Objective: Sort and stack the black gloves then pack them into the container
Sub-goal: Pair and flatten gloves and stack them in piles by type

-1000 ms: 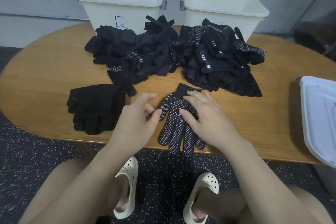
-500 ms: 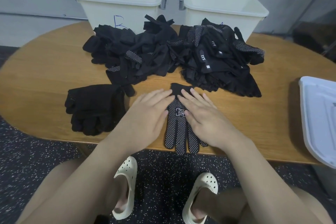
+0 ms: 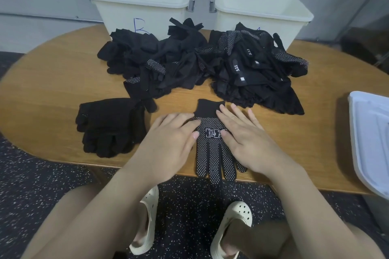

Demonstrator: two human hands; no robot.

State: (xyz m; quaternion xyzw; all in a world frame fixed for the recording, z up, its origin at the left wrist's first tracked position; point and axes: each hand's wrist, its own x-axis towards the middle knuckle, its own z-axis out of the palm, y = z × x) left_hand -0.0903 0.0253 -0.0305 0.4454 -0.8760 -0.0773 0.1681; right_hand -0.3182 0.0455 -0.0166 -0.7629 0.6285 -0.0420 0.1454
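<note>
At the near table edge, your left hand (image 3: 168,143) and right hand (image 3: 246,139) now both press flat, fingers straight, on the dotted glove (image 3: 212,153), which a second ago was half covered, so it looks ready for stacking.

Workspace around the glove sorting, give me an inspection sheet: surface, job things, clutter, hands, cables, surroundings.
Surface: wooden table, oval, with gloves on it.
Job's things: dotted glove flat at the near edge, fingertips over the edge; plain glove stack to its left; unsorted glove heap behind; two cream bins at the back, the left one marked B.
Clutter: white lid at the right edge.
Hands: left hand and right hand lie flat on the dotted glove, fingers straight.
Cables: nothing seen.
Surroundings: grey wall, speckled dark floor, cream clogs under the table.
</note>
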